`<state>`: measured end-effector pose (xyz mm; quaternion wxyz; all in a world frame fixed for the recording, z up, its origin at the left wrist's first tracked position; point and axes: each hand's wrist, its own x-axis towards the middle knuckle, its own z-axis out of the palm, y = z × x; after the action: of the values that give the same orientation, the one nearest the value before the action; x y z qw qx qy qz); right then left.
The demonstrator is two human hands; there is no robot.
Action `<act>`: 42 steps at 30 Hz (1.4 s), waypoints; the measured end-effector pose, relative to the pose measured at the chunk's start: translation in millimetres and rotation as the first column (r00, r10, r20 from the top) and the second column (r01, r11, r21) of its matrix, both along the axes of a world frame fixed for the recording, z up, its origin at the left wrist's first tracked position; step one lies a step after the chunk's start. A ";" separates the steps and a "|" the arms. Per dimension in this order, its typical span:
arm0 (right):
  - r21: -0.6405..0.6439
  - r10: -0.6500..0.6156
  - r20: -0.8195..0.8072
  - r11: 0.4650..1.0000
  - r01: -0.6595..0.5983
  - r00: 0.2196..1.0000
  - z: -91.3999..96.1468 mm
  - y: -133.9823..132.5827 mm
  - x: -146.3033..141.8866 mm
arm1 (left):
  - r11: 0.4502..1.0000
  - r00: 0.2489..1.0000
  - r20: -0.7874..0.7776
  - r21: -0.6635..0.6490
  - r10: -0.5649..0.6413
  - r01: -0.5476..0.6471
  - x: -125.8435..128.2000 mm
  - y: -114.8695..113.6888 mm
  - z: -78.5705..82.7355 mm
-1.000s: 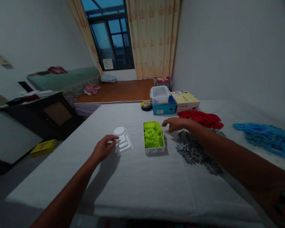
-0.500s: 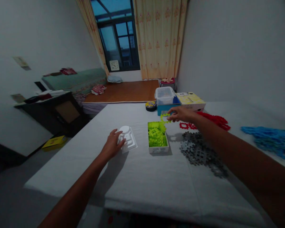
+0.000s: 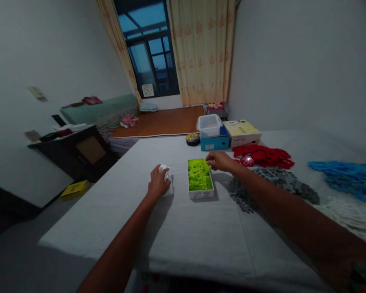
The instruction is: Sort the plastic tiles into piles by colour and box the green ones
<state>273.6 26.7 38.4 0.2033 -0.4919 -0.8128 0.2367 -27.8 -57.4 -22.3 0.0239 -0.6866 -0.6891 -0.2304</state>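
My left hand [image 3: 159,181] curls its fingers over a white moulded plastic tray [image 3: 170,190] on the table, gripping its raised part and hiding most of it. To its right stands a white-sided open box [image 3: 201,195], filled with lime-green notched plastic pieces [image 3: 199,176]. At the box's far right corner, my right hand [image 3: 217,160] has its fingertips pinched against a lime-green piece; the fingers largely hide that piece. Under my right forearm lies a pile of grey notched pieces [image 3: 247,199]. Red pieces [image 3: 265,156] are heaped beyond it.
A clear plastic container [image 3: 208,124] rests on a blue box [image 3: 215,143] at the back, beside a yellow box [image 3: 242,131] and a round black-and-yellow tin [image 3: 192,139]. Blue pieces [image 3: 347,179] and whitish pieces [image 3: 350,213] spread at the right. A white cloth covers the table [image 3: 183,232].
My right hand has lowered the lime-green piece to the box's far right corner. My left hand has closed further over the white tray. The view has shifted slightly.
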 end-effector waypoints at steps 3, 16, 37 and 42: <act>-0.033 -0.013 -0.147 0.999 0.008 0.989 -9.1 -4.4 -8.2 | 0.999 1.000 0.013 0.040 -0.007 0.007 -2.7 -0.2 -1.4; 0.070 -0.067 -0.246 0.994 0.087 0.967 -1.5 -8.0 5.9 | 0.965 0.989 0.063 0.234 -0.132 0.114 43.7 6.6 61.3; 0.141 -0.007 -0.206 0.989 0.037 0.979 -21.1 -30.4 4.2 | 0.959 0.932 0.228 0.104 -0.281 0.264 118.3 12.6 58.2; 0.223 -0.020 -0.228 0.972 0.072 0.973 -22.8 -38.9 -0.4 | 0.978 0.847 0.492 0.058 -0.202 0.200 84.6 11.4 42.2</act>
<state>273.2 -12.3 15.5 0.3547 -0.4539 -0.7949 0.1904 56.7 -46.0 19.9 -0.1763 -0.6728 -0.5960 -0.4014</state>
